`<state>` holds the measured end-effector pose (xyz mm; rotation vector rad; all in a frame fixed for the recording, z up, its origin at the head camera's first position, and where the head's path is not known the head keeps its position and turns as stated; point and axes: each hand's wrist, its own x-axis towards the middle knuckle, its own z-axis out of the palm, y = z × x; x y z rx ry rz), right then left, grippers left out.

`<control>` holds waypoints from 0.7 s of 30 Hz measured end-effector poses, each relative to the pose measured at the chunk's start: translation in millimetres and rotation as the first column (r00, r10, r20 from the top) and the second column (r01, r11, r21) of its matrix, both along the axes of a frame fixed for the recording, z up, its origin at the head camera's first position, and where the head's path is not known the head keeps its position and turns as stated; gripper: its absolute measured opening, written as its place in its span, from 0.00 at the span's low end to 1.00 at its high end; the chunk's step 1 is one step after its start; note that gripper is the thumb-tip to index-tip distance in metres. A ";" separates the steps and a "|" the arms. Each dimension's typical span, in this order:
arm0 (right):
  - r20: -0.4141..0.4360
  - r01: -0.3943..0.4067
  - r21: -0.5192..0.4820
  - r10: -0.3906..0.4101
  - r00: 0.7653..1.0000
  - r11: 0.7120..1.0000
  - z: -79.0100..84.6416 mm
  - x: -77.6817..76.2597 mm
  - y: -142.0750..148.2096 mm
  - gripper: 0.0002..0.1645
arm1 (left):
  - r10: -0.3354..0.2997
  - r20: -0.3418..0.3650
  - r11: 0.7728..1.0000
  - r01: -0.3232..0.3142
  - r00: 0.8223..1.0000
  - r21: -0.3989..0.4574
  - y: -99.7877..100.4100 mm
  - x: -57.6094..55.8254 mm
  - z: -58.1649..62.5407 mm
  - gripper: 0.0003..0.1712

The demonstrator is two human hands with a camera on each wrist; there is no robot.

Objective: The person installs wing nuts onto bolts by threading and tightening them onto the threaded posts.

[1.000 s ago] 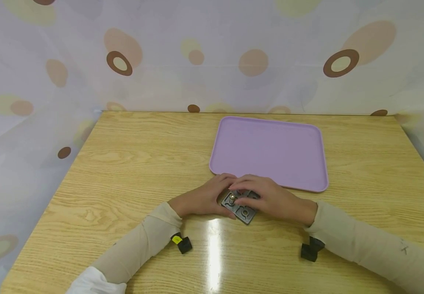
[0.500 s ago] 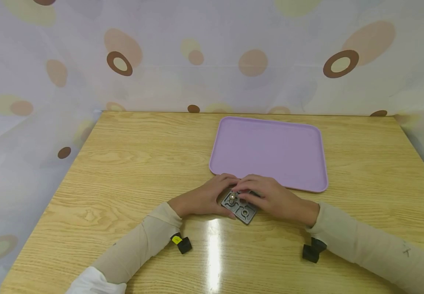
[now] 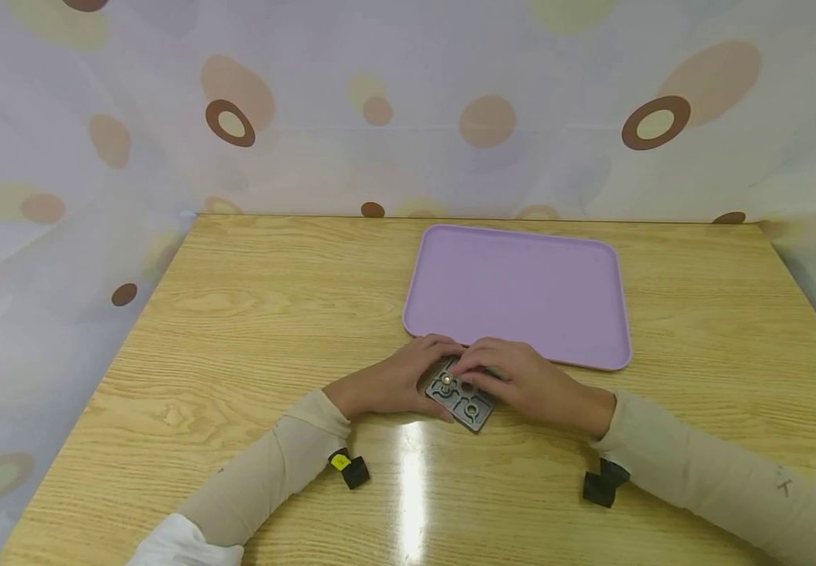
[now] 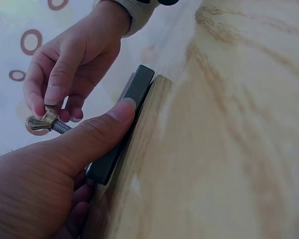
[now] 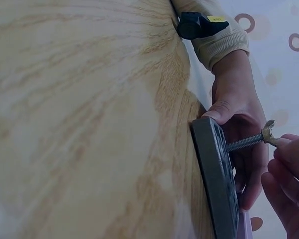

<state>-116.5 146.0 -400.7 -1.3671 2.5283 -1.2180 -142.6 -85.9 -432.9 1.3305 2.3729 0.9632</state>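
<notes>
On the desk (image 3: 273,299), midway between its side edges and just beside the tray (image 3: 521,291), the left hand (image 3: 399,383) grips a metal plate (image 3: 460,401) by opposite edges. The right hand (image 3: 514,377) pinches the winged head of a screw (image 5: 245,143) standing from the plate. The step looks like turning it; the next move seems to call for a steady plate and small finger twists.

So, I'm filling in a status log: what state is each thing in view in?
Metal plate: resting on the table, held at its edges.
Bolt: standing up from the plate, a length of thread bare.
Wing nut: at the bolt's outer end, clear of the plate.
Tray: lying flat, rim up.
Left hand: gripping the plate.
Right hand: pinching the wing nut.
</notes>
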 end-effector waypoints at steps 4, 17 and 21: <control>0.014 -0.008 -0.002 0.008 1.000 1.000 -0.1 0.2 0.0 0.12 | 0.005 0.014 1.000 -0.005 1.000 -0.007 -0.2 0.1 -0.5 0.51; 0.030 -0.029 -0.028 0.030 0.999 0.999 1.5 1.5 -1.7 0.13 | 0.005 0.014 1.000 -0.005 1.000 0.003 -0.8 0.4 -0.5 0.50; 0.024 -0.033 -0.036 0.033 0.999 0.999 1.1 1.6 -3.6 0.14 | 0.004 0.012 1.000 -0.005 1.000 0.012 -0.7 0.1 -1.0 0.51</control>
